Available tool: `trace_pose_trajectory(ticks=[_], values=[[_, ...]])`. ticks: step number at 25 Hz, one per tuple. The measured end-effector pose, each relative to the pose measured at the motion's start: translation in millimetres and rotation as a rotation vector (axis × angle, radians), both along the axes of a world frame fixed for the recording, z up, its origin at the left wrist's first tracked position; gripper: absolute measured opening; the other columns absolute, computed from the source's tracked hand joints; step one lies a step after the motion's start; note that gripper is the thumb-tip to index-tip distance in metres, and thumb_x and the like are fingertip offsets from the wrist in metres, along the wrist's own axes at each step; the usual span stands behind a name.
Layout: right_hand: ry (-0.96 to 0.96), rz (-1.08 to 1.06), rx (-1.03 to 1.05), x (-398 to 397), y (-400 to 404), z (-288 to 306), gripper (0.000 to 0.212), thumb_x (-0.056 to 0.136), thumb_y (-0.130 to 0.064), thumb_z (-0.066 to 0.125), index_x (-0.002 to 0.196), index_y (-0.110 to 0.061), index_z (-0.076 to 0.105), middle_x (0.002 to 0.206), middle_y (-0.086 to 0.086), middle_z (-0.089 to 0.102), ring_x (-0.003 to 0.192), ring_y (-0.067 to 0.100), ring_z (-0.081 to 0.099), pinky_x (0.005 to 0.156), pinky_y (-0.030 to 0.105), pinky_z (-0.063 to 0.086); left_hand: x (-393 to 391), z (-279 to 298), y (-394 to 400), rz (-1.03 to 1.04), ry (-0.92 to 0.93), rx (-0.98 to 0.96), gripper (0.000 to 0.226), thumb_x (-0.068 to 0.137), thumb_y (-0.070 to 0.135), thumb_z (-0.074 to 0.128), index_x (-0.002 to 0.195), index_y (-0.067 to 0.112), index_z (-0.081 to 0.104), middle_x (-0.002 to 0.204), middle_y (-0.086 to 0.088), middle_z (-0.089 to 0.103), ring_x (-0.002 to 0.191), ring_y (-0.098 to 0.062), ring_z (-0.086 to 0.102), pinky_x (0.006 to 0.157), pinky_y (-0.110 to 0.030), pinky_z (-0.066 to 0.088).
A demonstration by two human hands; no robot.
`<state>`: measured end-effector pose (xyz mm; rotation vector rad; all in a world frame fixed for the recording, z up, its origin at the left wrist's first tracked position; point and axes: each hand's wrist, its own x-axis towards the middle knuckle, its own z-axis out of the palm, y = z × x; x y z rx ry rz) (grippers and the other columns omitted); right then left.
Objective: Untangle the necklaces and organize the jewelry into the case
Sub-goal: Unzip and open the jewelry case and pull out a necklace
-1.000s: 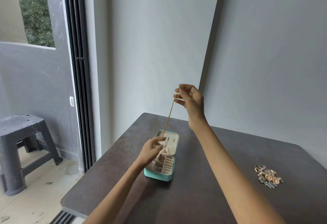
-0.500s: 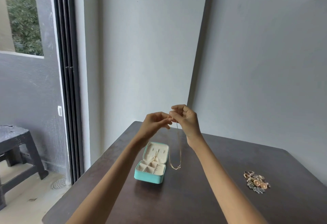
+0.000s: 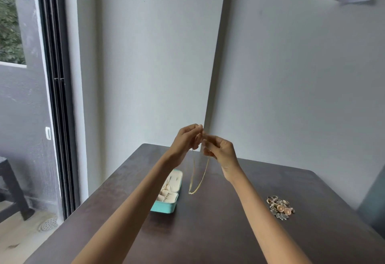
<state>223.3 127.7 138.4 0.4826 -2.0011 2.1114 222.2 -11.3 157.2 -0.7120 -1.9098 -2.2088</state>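
Left hand [image 3: 187, 140] and right hand [image 3: 220, 152] are pinching the ends of a gold necklace [image 3: 198, 177], which is hanging as a loop above the bench [image 3: 208, 232], just right of the open teal case [image 3: 166, 199]; loose jewelry [image 3: 280, 207] is lying well apart.

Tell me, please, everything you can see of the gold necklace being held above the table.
The gold necklace is a thin, fine chain, metal by its look. It hangs in a narrow loop from both hands, the left hand and right hand pinching its upper ends close together. Its lowest point hangs near the dark table, just right of the open teal case; contact cannot be told.
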Motion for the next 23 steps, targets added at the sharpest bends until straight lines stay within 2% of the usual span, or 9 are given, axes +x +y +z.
trace_pose_trajectory(ticks=[3,6,8,11,14,19,23], values=[[-0.053,-0.042,0.078,-3.0,18.4,-23.0,0.014,0.086,-0.001,0.064,0.098,-0.002,0.070,0.072,0.006,0.063,0.058,0.010,0.056,0.066,0.019,0.052,-1.0,8.0,13.8,-0.006,-0.016,0.008,0.028,0.098,0.020,0.044,0.072,0.013,0.052,0.061,0.000,0.043,0.051,-0.010,0.032,0.052,-0.022,0.026],[-0.093,-0.117,0.157,-4.9,36.4,-51.9,0.016,0.085,-0.001,0.064,0.100,0.000,0.070,0.072,0.000,0.064,0.056,0.004,0.054,0.062,0.014,0.050,-3.5,13.0,26.7,-0.027,-0.026,0.036,0.029,0.099,0.018,0.043,0.071,0.014,0.052,0.063,-0.001,0.044,0.050,-0.009,0.034,0.051,-0.021,0.027],[-0.115,-0.169,0.230,-6.4,45.2,-69.5,0.015,0.084,-0.003,0.065,0.096,-0.008,0.072,0.075,-0.004,0.066,0.057,-0.002,0.055,0.059,0.011,0.047,-5.6,12.0,33.8,-0.041,-0.027,0.038,0.029,0.099,0.017,0.043,0.071,0.013,0.051,0.063,-0.002,0.044,0.050,-0.009,0.038,0.052,-0.021,0.029],[-0.142,-0.209,0.326,-8.2,52.5,-92.8,0.018,0.082,-0.006,0.066,0.082,-0.023,0.071,0.076,-0.001,0.067,0.065,0.006,0.057,0.057,0.015,0.046,-12.6,7.5,36.4,-0.012,-0.020,-0.004,0.029,0.099,0.016,0.045,0.071,0.011,0.053,0.061,-0.002,0.047,0.050,-0.009,0.044,0.054,-0.023,0.034],[-0.202,-0.249,0.438,-6.5,51.7,-115.2,0.017,0.080,-0.010,0.066,0.075,-0.026,0.069,0.073,0.000,0.067,0.063,0.008,0.057,0.057,0.019,0.046,-21.4,1.5,34.8,0.039,-0.056,0.016,0.029,0.098,0.015,0.046,0.070,0.010,0.054,0.062,-0.004,0.050,0.051,-0.013,0.044,0.055,-0.026,0.037],[-0.244,-0.284,0.395,-6.5,44.3,-135.0,0.013,0.080,-0.014,0.066,0.073,-0.024,0.068,0.070,-0.002,0.067,0.059,0.007,0.056,0.052,0.019,0.045,-27.1,-4.7,36.5,0.059,-0.073,-0.020,0.027,0.097,0.014,0.047,0.072,0.008,0.056,0.066,-0.005,0.055,0.049,-0.012,0.047,0.056,-0.027,0.044],[-0.264,-0.300,0.376,-8.8,47.7,-140.0,0.006,0.082,-0.019,0.067,0.076,-0.021,0.068,0.069,-0.005,0.066,0.058,0.007,0.054,0.050,0.017,0.043,-28.9,-6.1,33.6,0.023,-0.039,-0.110,0.026,0.097,0.017,0.048,0.075,0.010,0.058,0.074,-0.005,0.063,0.054,-0.013,0.050,0.060,-0.025,0.046]])
